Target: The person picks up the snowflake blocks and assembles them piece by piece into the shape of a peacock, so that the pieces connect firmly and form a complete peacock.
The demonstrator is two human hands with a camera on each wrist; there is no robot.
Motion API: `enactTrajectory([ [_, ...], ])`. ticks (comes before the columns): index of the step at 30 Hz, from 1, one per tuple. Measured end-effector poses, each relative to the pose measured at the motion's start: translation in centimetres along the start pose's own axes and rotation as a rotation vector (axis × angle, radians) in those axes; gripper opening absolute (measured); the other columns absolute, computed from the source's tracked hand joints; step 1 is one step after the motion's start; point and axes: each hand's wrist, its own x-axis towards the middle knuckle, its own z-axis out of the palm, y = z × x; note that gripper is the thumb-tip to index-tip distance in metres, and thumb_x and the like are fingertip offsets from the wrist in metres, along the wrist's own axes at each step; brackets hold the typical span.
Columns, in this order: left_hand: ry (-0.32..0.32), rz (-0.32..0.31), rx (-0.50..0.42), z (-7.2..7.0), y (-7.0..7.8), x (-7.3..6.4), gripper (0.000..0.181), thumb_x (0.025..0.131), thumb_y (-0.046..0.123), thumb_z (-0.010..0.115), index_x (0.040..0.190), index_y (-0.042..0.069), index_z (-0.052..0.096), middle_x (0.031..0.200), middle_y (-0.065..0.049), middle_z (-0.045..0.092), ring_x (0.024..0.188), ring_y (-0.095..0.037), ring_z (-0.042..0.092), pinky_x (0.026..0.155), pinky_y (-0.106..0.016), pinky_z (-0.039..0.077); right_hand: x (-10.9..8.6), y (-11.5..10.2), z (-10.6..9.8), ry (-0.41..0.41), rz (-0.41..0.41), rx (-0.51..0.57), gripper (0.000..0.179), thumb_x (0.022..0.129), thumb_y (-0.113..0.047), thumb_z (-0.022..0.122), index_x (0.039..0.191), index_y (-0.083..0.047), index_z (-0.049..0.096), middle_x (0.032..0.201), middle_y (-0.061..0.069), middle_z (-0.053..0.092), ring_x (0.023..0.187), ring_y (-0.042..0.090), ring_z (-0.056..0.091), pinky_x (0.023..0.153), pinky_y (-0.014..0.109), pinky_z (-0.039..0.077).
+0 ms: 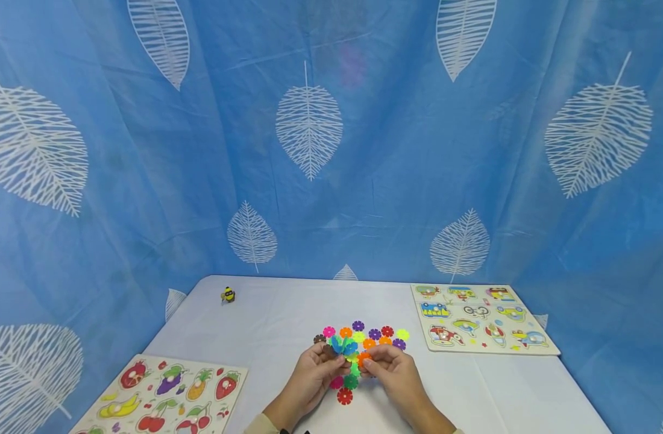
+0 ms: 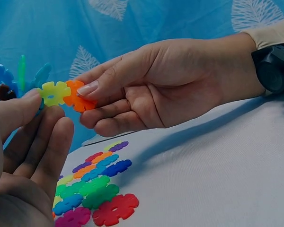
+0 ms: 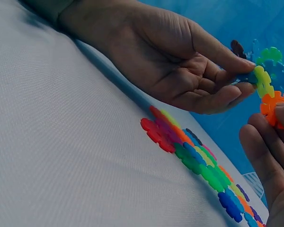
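The flat orange disc (image 2: 76, 101), notched flower-like, touches a yellow disc (image 2: 57, 90).

On the table (image 1: 293, 301), the fruit board (image 1: 169, 405) lay at the near left, the small figure (image 1: 229, 295) at the far left, and the vehicle board (image 1: 457, 326) at the far right. Between the boards lay the loose pieces (image 1: 375, 334), some perhaps hidden. The joined pieces (image 1: 342, 346) were above them, between the left hand (image 1: 313, 376) and the right hand (image 1: 396, 374). Behind the table hung the curtain (image 1: 380, 181).

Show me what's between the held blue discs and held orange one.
A yellow disc lies between the blue discs and the orange disc, in the left wrist view.
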Motion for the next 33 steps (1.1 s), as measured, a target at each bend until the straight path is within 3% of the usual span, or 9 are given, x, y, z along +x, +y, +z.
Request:
enactTrajectory([
  [9, -0.028, -0.025, 0.024, 0.04, 0.20, -0.05, 0.021, 0.093, -0.002, 0.078, 0.106, -0.001, 0.062, 0.103, -0.017, 0.073, 0.092, -0.027, 0.075, 0.089, -0.042, 0.061, 0.20, -0.03, -0.16, -0.033, -0.004, -0.012, 0.023, 0.094, 0.001, 0.076, 0.113, 0.009, 0.066, 0.104, 0.024, 0.070, 0.090, 0.035, 0.074, 0.085, 0.043, 0.062],
  [16, -0.097, -0.051, 0.044, -0.29, -0.23, -0.36, 0.011, 0.096, -0.002, 0.076, 0.106, -0.005, 0.074, 0.101, -0.019, 0.076, 0.088, -0.025, 0.076, 0.088, -0.042, 0.062, -0.02, 0.24, -0.47, -0.061, -0.037, -0.054, 0.019, 0.095, 0.000, 0.076, 0.110, 0.009, 0.068, 0.098, 0.021, 0.072, 0.087, 0.033, 0.075, 0.083, 0.042, 0.062],
  [21, -0.094, -0.059, 0.067, -0.31, -0.49, -0.32, 0.014, 0.096, -0.003, 0.075, 0.110, -0.005, 0.075, 0.107, -0.021, 0.075, 0.090, -0.026, 0.076, 0.088, -0.044, 0.061, -0.11, 0.33, -0.59, -0.067, -0.052, -0.093, 0.016, 0.096, 0.000, 0.075, 0.109, 0.008, 0.068, 0.096, 0.019, 0.072, 0.086, 0.032, 0.075, 0.082, 0.040, 0.062],
  [27, -0.111, -0.047, 0.046, -0.40, -0.36, -0.31, 0.011, 0.095, 0.001, 0.079, 0.101, -0.006, 0.074, 0.097, -0.018, 0.076, 0.088, -0.025, 0.076, 0.087, -0.043, 0.062, -0.04, 0.42, -0.47, -0.076, -0.069, -0.088, 0.017, 0.097, -0.002, 0.075, 0.110, 0.007, 0.068, 0.099, 0.020, 0.072, 0.089, 0.032, 0.075, 0.084, 0.041, 0.062],
  [33, -0.089, -0.040, 0.031, -0.33, -0.05, -0.25, 0.006, 0.096, 0.002, 0.077, 0.092, 0.001, 0.072, 0.092, -0.014, 0.075, 0.087, -0.025, 0.076, 0.088, -0.042, 0.061, -0.02, 0.56, -0.35, -0.074, -0.105, -0.147, 0.029, 0.097, -0.007, 0.077, 0.118, 0.009, 0.067, 0.106, 0.017, 0.073, 0.097, 0.028, 0.073, 0.087, 0.037, 0.061],
])
